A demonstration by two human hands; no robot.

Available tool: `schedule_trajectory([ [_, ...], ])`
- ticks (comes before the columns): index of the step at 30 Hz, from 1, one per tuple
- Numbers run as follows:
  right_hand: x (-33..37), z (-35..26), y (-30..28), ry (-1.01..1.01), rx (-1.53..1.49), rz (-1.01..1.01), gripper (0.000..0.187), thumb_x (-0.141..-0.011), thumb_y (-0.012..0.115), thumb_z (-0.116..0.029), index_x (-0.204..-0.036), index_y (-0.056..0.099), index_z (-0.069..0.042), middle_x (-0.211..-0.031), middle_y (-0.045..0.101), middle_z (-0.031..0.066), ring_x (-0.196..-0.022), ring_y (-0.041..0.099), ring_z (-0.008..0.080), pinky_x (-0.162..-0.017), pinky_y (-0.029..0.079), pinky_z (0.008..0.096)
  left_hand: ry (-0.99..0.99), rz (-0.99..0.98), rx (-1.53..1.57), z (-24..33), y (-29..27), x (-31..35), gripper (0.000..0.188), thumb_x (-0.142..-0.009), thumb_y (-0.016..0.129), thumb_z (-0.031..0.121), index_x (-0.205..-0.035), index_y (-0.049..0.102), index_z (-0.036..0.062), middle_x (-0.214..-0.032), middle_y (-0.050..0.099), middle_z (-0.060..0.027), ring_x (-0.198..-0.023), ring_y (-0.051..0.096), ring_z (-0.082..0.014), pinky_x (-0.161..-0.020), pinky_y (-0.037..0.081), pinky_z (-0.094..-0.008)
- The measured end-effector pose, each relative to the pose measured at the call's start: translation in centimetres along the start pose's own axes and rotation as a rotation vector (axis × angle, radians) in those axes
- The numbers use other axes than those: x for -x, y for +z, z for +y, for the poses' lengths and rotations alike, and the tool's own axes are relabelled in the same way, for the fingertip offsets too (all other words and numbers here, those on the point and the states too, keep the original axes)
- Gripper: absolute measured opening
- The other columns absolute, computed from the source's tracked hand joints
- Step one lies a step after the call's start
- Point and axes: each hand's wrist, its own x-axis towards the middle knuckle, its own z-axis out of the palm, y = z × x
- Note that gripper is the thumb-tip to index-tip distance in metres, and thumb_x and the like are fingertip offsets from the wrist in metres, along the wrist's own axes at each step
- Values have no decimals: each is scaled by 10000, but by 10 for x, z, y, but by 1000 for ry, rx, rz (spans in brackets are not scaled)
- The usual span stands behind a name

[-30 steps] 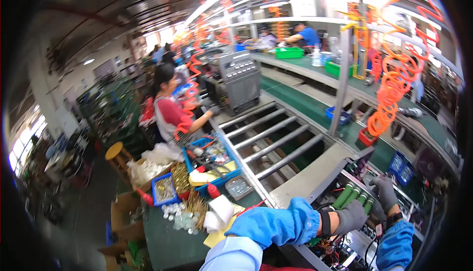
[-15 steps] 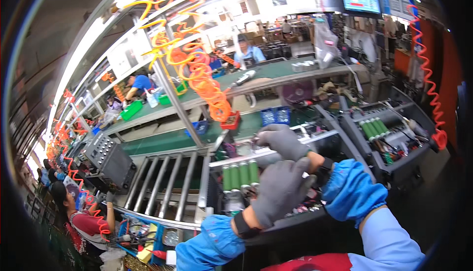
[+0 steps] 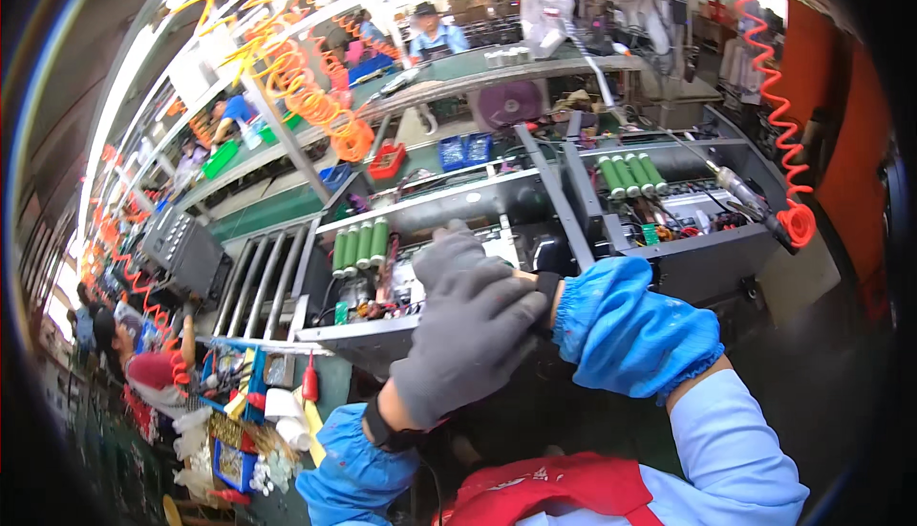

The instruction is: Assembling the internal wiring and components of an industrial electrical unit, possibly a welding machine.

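Both my hands wear grey gloves, dark wrist bands and blue sleeve covers. My left hand [image 3: 468, 340] lies across the back of my right hand, fingers stretched towards the right wrist band [image 3: 546, 299] and slightly apart. Partly covered by it, my right hand [image 3: 449, 257] is over an open dark metal chassis [image 3: 373, 327]; its fingers are mostly hidden, so their hold cannot be told. Inside the chassis, left of my hands, stand several green cylinders [image 3: 361, 247]. Wires and small electronic parts [image 3: 377, 308] lie just below them.
A second open chassis [image 3: 688, 239] stands to the right, with a hanging screwdriver-like tool [image 3: 740, 192] over it. Metal rollers [image 3: 258, 287] lie left. Red [image 3: 387, 160] and blue bins [image 3: 465, 151] stand behind. An orange coiled hose [image 3: 774, 96] hangs right. Parts trays [image 3: 234, 464] sit lower left.
The view has turned down and to the right, so the chassis shows further left and more of the second one appears. My left hand has slid further over my right hand.
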Motion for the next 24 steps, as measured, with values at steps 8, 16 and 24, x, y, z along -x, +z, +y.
schedule_trajectory([
  [8,91,-29,0,-651,-843,394,228,-967,466,-179,-784,600,-153,-732,533,51,-647,520,207,-754,491,349,-266,176,-96,16,42,35,169,-752,633,166,-890,608,70,-852,602,-114,-856,584,-305,-822,430,-438],
  [16,221,-127,-56,-1339,-1025,323,403,-957,435,-374,-1284,560,-175,-1272,569,121,-1160,555,286,-1032,417,412,-998,-235,-160,-9,-20,169,223,-880,592,262,-968,630,60,-930,635,-180,-847,654,-384,-704,527,-477],
  [24,160,-197,-98,-1070,-963,-650,413,-774,591,-382,-1004,713,-60,-1055,686,187,-1020,648,333,-899,505,428,-1170,339,-71,78,46,280,402,-915,603,320,-1257,540,119,-1107,557,-197,-818,632,-389,-709,536,-442],
])
